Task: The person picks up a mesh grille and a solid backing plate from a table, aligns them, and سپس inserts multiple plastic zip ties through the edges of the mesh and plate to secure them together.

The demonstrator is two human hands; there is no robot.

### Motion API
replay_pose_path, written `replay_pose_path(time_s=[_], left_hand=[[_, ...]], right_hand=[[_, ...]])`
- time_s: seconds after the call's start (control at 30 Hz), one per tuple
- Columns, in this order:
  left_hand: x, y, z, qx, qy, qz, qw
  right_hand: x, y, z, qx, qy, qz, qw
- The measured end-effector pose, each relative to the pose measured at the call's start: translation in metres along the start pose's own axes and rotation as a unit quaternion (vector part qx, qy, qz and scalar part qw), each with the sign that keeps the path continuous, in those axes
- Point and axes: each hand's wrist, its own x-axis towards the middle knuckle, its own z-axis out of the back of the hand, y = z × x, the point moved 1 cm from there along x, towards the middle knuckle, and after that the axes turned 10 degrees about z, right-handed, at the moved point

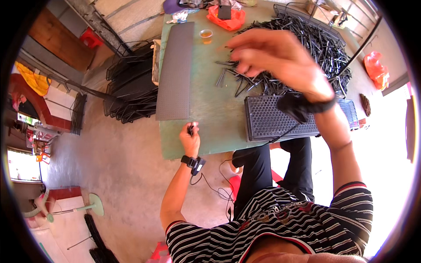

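Note:
At the near edge of the green table (210,138), my left hand (190,141) is closed around a small black piece (190,129); most of that piece is hidden by the fingers. My right hand (278,59) is raised in front of a big heap of thin black strips (302,41). It is blurred by motion, with its fingers loosely bent and apart, and nothing shows in it. Below the right wrist lies a black perforated metal basket or panel (267,120) by the table's front edge.
A long dark textured mat (176,72) covers the table's left side. Near it stands a plastic cup of amber liquid (206,37). A red plastic bag (226,18) bears a dark phone-like object. Stacked black wire racks (133,85) stand left of the table. A cable (217,190) dangles beside my legs.

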Motion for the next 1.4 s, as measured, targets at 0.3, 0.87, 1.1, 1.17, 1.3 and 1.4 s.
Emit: replay_pose_path(time_s=[0.3,0.87,1.1,1.17,1.3,1.4], left_hand=[[0.013,-0.078,0.017,-0.078,0.116,0.207,0.968],[0.09,-0.074,-0.181,0.348,0.265,-0.002,0.899],[0.092,-0.076,-0.195,0.427,0.289,-0.045,0.855],[0.096,-0.075,-0.191,0.431,0.292,-0.051,0.852],[0.1,-0.078,-0.183,0.409,0.294,-0.048,0.863],[0.106,-0.072,-0.177,0.421,0.296,-0.06,0.855]], right_hand=[[-0.162,0.065,0.058,0.106,-0.145,0.082,0.98],[-0.271,-0.043,0.049,0.117,-0.15,-0.293,0.937],[-0.272,-0.06,0.066,0.109,-0.153,-0.307,0.933],[-0.271,-0.064,0.068,0.126,-0.152,-0.305,0.932],[-0.268,-0.068,0.071,0.127,-0.155,-0.31,0.929],[-0.262,-0.066,0.071,0.122,-0.14,-0.309,0.933]])
